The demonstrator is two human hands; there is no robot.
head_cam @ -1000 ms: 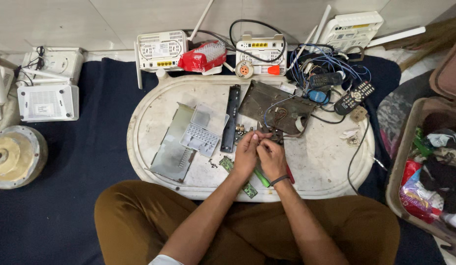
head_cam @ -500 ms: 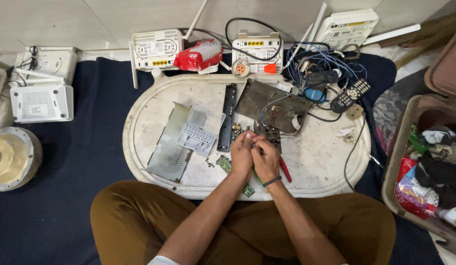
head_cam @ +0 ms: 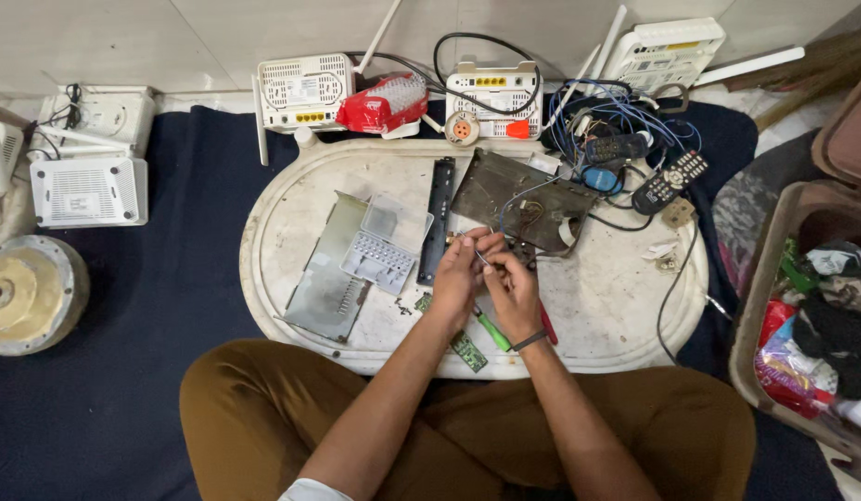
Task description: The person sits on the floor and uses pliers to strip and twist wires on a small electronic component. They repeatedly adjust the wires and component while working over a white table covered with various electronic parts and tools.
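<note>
Hands (head_cam: 486, 276) together, pinching thin wire (head_cam: 483, 255), its axis slanting toward dark board (head_cam: 523, 199).

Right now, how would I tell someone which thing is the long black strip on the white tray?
Start at the oval white tray on the dark blue mat. Just left of the person's left hand lies a narrow black plastic strip, running from the tray's far rim toward the person. It sits between the clear plastic lid and the dark circuit board, the only long, thin black piece there.
</note>
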